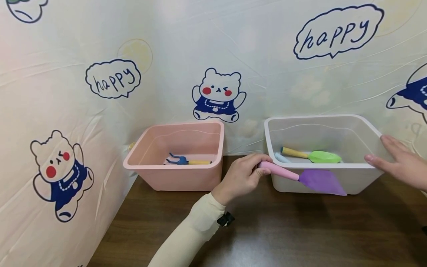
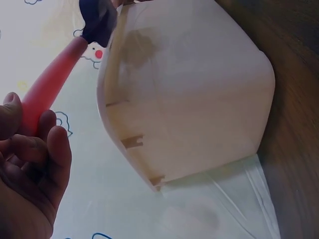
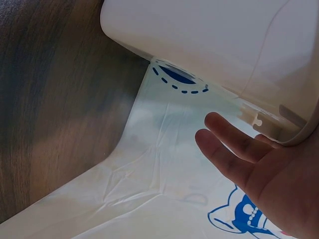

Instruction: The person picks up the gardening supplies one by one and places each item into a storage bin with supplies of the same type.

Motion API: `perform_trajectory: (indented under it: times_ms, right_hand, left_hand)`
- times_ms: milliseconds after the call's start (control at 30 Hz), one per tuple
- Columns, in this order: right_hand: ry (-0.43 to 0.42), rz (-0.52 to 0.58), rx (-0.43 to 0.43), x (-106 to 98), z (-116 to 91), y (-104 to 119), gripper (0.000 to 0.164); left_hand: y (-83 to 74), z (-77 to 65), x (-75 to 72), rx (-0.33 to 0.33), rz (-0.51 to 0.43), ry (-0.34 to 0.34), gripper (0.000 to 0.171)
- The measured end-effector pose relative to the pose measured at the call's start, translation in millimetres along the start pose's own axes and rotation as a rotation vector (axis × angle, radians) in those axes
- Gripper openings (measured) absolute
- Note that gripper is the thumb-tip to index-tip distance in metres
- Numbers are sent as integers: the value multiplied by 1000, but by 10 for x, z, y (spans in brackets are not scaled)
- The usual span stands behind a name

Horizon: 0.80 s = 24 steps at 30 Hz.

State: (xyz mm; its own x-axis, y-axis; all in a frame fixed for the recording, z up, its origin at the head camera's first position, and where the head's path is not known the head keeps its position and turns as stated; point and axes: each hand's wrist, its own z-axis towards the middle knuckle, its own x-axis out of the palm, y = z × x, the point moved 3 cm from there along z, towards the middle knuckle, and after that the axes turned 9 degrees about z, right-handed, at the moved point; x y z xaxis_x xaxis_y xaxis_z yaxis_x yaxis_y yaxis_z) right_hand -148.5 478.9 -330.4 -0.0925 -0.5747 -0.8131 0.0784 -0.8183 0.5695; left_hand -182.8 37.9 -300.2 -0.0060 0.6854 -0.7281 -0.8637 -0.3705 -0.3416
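My left hand point(image 1: 238, 178) grips the pink handle of a toy shovel point(image 1: 321, 181) with a flat purple blade. The blade points right and overlaps the front wall of the white bin point(image 1: 320, 177); the handle's upper end is beside that bin's left front corner. In the left wrist view, fingers and thumb curl round the handle point(image 2: 52, 82). My right hand point(image 1: 400, 161) is at the white bin's right rim, its fingers point(image 3: 224, 154) extended along the outside. Inside the white bin lie a green trowel point(image 1: 323, 157) with a yellow handle and a partly hidden light blue piece point(image 1: 281, 157).
To the left stands a pink bin point(image 1: 186, 180) holding a small blue rake point(image 1: 180, 160) with a yellow handle. Both bins sit on a dark wooden table point(image 1: 283, 230), against a printed cloth backdrop point(image 1: 166, 92) that also runs along the left side.
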Motion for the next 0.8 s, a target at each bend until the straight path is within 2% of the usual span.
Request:
perform_trajectory:
  times_ms: [400,600,800]
  right_hand:
    - [-3,17,-5,11,-10,-9,92]
    - [-5,12,-2,14,-16,7,92]
    - [6,-17,14,6,-1,39,92]
  left_hand:
    - [58,87,-92,-15,-41,-111,22]
    - [112,152,-110,-109,-81,-156,23]
    - [167,214,-108,-191,-140,-160,25]
